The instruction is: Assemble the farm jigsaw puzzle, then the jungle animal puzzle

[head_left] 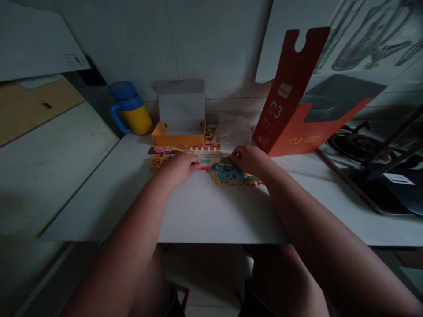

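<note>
Between my hands, a jigsaw puzzle section point(229, 173) with a blue animal and knobbed edges lies flat on the white table. My left hand point(181, 167) is closed, thumb and fingers pinched at a small puzzle piece point(205, 168) with red and teal on it. Part of that piece is hidden by the fingers. At the upper edge of the blue section, my right hand point(249, 157) has its fingers closed on a green puzzle part. More joined colourful pieces point(155, 162) show behind my left wrist.
An orange box point(178, 139) stands with its lid up behind a printed strip point(161, 150). Beside it are a clear plastic bag point(234, 130) and a blue-and-yellow flask point(137, 116). To the right stand a tall red-orange carton point(294, 136) and a black gas stove point(390, 176).
</note>
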A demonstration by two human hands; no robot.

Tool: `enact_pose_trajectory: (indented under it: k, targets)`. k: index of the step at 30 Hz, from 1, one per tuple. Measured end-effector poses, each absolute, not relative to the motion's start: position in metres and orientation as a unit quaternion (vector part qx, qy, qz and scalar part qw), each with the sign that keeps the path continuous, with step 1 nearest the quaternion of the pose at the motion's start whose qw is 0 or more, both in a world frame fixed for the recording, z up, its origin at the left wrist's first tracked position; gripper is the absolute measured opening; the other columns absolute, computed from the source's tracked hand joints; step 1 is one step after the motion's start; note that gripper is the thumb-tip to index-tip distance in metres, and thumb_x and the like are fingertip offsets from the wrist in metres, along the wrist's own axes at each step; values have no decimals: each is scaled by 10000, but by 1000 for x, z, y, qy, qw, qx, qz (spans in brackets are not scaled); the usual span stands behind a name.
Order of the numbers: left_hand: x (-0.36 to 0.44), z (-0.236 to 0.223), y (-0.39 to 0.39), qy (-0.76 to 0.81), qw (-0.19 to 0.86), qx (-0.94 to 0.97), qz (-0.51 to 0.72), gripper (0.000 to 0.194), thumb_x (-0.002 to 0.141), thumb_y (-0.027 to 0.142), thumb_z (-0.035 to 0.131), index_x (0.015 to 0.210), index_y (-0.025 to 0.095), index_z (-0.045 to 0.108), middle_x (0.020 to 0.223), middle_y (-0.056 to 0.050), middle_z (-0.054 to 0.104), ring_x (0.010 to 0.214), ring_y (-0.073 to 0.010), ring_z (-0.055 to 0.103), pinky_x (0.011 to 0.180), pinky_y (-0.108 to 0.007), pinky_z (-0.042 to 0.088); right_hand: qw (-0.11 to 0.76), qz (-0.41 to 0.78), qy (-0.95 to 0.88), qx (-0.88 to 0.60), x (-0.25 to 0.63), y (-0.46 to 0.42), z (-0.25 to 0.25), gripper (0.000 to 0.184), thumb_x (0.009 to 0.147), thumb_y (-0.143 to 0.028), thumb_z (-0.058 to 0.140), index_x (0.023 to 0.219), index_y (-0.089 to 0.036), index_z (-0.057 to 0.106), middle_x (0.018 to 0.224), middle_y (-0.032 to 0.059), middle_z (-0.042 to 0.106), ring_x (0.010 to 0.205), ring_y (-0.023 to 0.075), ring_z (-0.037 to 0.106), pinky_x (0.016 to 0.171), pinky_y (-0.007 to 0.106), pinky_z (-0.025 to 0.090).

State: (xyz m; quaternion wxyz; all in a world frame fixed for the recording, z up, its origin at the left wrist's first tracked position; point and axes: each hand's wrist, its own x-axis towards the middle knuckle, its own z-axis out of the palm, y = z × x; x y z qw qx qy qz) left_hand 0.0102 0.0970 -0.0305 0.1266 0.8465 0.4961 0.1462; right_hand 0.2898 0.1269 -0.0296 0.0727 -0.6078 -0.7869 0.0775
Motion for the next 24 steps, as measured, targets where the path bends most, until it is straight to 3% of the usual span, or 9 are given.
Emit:
enact_pose_trajectory:
  k: [8, 14, 17, 24]
  targets:
    - [16, -31, 92, 530, 105, 832, 128, 212, 986, 249, 666, 1179, 218, 747, 1306, -100, 749, 1211, -265, 687, 1068, -379, 505, 71, 79, -786, -609, 290, 128, -32, 320, 1033, -408, 583, 1112, -200, 813, 1050, 129, 831, 892, 259, 738, 717, 336, 454]
    - [14, -31, 95, 530, 82, 835, 124, 197, 1003, 269, 630, 1132, 200, 762, 1235, -103, 765, 1172, -259, 696, 1054, -368, 513, 79, 76, -789, -605, 290, 127, -32, 302, 1022, -400, 596, 1095, -209, 818, 1013, 119, 831, 871, 252, 732, 709, 331, 451]
    - [6, -31, 98, 572, 39, 812, 108, 212, 983, 183, 587, 1075, 200, 777, 1250, -110, 754, 1179, -262, 692, 1055, -369, 508, 82, 80, -790, -602, 291, 127, -32, 299, 1024, -400, 596, 1091, -211, 818, 1015, 116, 833, 871, 247, 733, 708, 326, 447]
    - [-6, -29, 100, 640, 19, 766, 63, 344, 920, 82, 558, 1163, 206, 768, 1326, -116, 730, 1219, -275, 682, 1056, -365, 508, 82, 78, -792, -600, 291, 129, -33, 300, 1023, -404, 601, 1093, -213, 822, 999, 112, 834, 853, 245, 732, 685, 327, 424]
